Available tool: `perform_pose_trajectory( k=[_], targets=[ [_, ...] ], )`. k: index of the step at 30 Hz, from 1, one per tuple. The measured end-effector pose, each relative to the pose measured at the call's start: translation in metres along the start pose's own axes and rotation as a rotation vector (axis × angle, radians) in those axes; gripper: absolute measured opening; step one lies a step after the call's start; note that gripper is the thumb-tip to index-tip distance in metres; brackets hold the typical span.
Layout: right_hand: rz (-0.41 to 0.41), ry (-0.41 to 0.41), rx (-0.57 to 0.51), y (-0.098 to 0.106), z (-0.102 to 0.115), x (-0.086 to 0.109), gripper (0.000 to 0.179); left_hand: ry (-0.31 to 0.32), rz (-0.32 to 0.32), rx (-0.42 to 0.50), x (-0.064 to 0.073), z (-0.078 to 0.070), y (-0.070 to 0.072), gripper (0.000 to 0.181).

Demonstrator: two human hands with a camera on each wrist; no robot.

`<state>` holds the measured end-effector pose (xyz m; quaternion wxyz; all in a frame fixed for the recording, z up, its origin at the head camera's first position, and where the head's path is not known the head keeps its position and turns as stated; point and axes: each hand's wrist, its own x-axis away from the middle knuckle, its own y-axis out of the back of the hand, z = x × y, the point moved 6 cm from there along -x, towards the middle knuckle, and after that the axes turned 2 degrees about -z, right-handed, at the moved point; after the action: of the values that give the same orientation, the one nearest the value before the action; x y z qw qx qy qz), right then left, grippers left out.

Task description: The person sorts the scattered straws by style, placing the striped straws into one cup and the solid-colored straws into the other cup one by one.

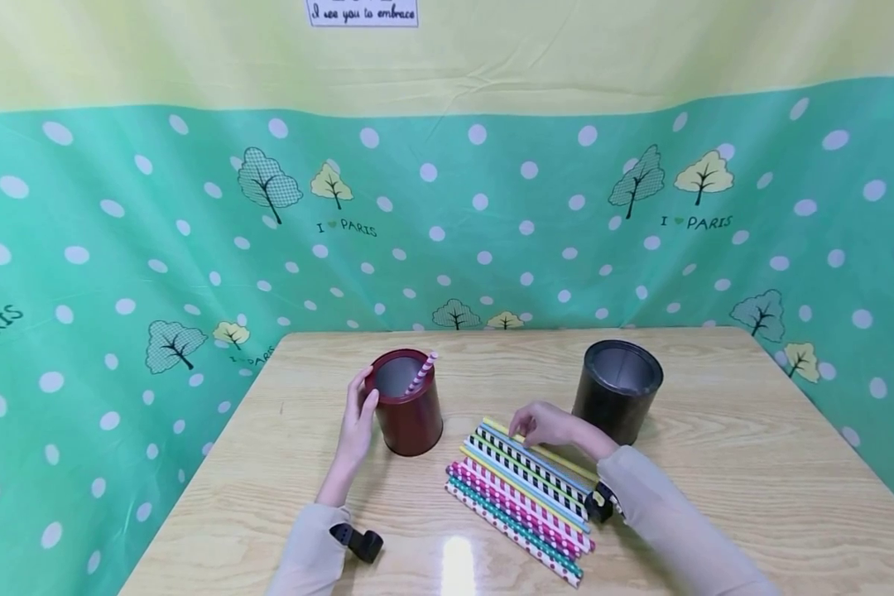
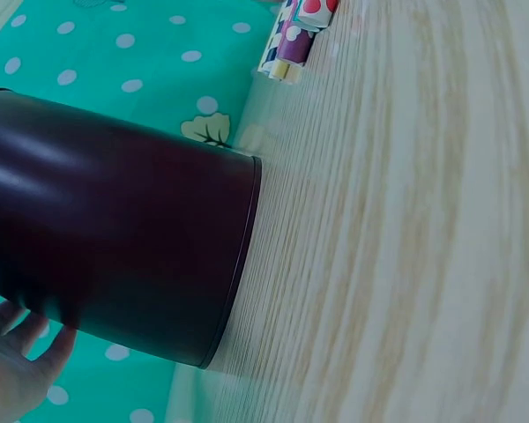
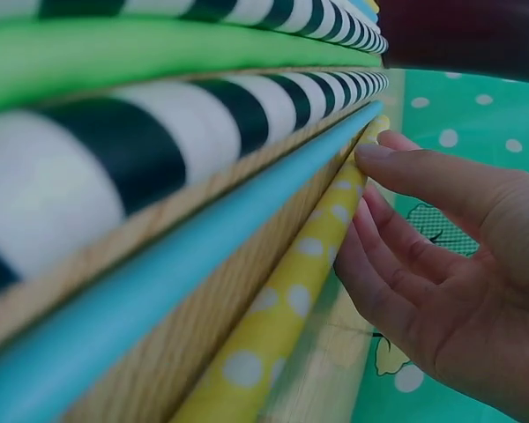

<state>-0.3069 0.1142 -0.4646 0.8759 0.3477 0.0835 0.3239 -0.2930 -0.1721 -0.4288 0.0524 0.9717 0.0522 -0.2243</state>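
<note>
A dark red can [image 1: 411,424] stands upright at the left, with a purple-and-white striped paper straw [image 1: 421,372] leaning in it. My left hand [image 1: 356,420] holds the can's left side near the rim, fingers and thumb spread round it. In the left wrist view, fingertips [image 2: 57,348] touch the can's wall. My right hand [image 1: 545,424] pinches the far end of a yellow paper straw with white dots [image 3: 295,295] between thumb and fingers. This straw lies at the back of a row of patterned paper straws [image 1: 521,497], beside a plain blue one [image 3: 203,238].
A black can [image 1: 617,393] stands upright behind my right forearm, its mouth facing up. The wooden table [image 1: 723,463] reaches back to a green dotted cloth [image 1: 484,273]. Striped, dotted and plain straws lie side by side in the row.
</note>
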Motion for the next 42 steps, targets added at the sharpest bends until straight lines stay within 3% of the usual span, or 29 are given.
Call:
perform_pose_trajectory(
  k=[5, 11, 18, 27, 32, 42],
  targets=[
    [0.003, -0.009, 0.011, 0.0, -0.001, -0.001, 0.019, 0.013, 0.004, 0.02, 0.0, -0.003, -0.001, 0.04],
    [-0.002, -0.025, 0.009, -0.002, -0.002, -0.001, 0.02, 0.015, 0.003, 0.006, 0.003, -0.02, -0.003, 0.039],
    [-0.023, -0.042, 0.025, -0.003, -0.004, 0.001, 0.018, 0.002, 0.006, 0.01, 0.001, 0.0, -0.001, 0.039],
    [-0.035, -0.036, 0.046, -0.004, -0.001, 0.002, 0.018, -0.001, 0.002, 0.013, 0.005, -0.026, -0.004, 0.038],
    [-0.064, -0.047, 0.044, 0.001, 0.002, 0.006, 0.02, 0.014, -0.003, -0.001, 0.006, -0.028, -0.004, 0.038],
    [-0.129, -0.001, 0.038, 0.011, 0.005, 0.009, 0.021, -0.021, -0.003, 0.005, 0.006, -0.028, -0.005, 0.038]
  ],
)
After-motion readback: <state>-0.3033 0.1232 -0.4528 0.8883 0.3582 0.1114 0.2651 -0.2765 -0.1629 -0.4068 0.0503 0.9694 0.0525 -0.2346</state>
